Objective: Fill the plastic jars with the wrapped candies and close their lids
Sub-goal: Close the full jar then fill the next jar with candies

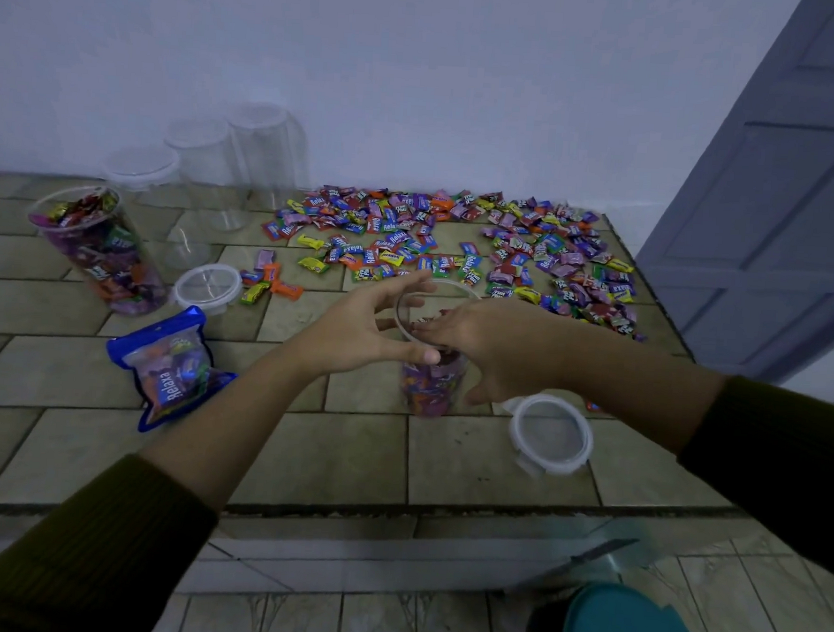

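— Where are your hands?

— Both are at the clear plastic jar (433, 385) standing upright near the middle of the tiled counter (338, 452). Your left hand (355, 329) has its fingers spread wide and curved round the jar's rim from the nine o'clock side, thumb at the near edge. Your right hand (489, 342) lies over the rim from three o'clock, fingertips dipping into the mouth; whether it pinches a candy there, you cannot tell.

— How full is that jar?

— Wrapped candies fill most of it, and it has no lid on.

— And around it?

— A round clear lid with white clips (551, 434) lies flat on the counter at four o'clock, just beside the jar. A second round clear lid (207, 286) lies at ten o'clock. Near it, at nine o'clock, is a blue resealable candy bag (172, 369), lying flat. Further out at ten o'clock stands a filled clear jar (99, 247), uncovered. Behind it, against the wall, three empty clear jars (209, 176) stand in a row. From twelve to two o'clock the loose pile of colourful wrapped candies (458, 240) spreads across the counter's far side.
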